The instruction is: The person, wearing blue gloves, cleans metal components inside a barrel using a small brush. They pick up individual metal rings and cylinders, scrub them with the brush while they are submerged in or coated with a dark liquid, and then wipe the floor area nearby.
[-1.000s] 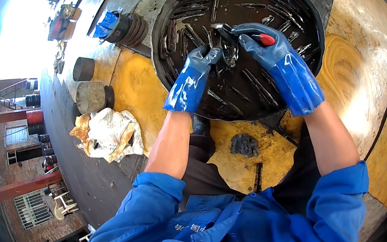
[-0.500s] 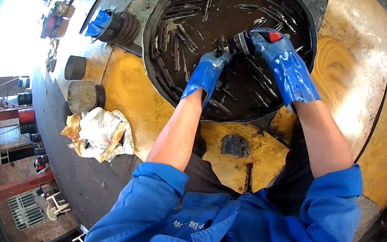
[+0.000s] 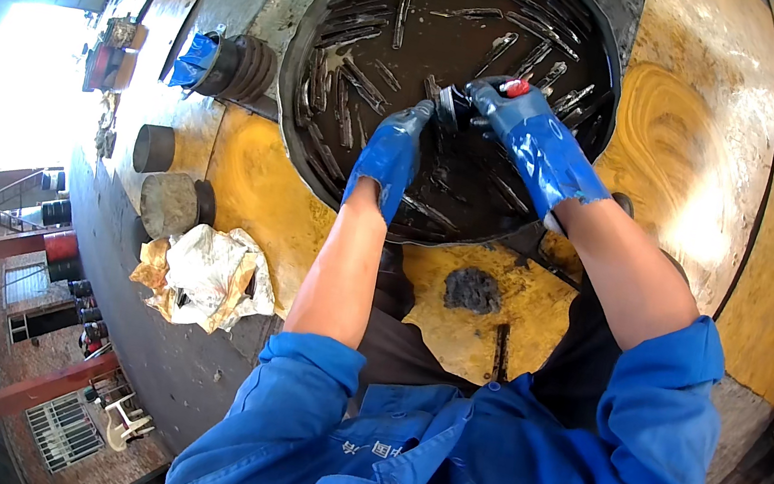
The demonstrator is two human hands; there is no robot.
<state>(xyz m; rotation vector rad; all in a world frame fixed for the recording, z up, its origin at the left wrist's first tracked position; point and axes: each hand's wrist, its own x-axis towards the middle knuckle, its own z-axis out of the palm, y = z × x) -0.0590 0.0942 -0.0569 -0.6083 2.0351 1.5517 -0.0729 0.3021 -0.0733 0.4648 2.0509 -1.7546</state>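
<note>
Both my hands wear blue rubber gloves and work over a wide round basin (image 3: 288,115) of dark oily liquid. Between them is a dark, wet, round metal part (image 3: 451,108). My left hand (image 3: 398,137) is closed at its near left side. From the upper right, my right hand (image 3: 509,109) grips the same part, fingers curled around its far end. A small red piece (image 3: 515,88) shows on top of the right hand; whether it is held or belongs to the glove I cannot tell. Several long dark metal strips (image 3: 359,86) lie in the liquid.
Left of the basin lies a ribbed dark cylinder (image 3: 250,68) with blue material at its end. Below it are a short dark ring (image 3: 155,149) and a grey cylinder (image 3: 168,204). A crumpled white cloth (image 3: 212,275) and a dark wad (image 3: 472,290) lie nearer me.
Both hands have moved a little left and nearer to me, with the round metal part between them. It now hangs lower over the liquid.
</note>
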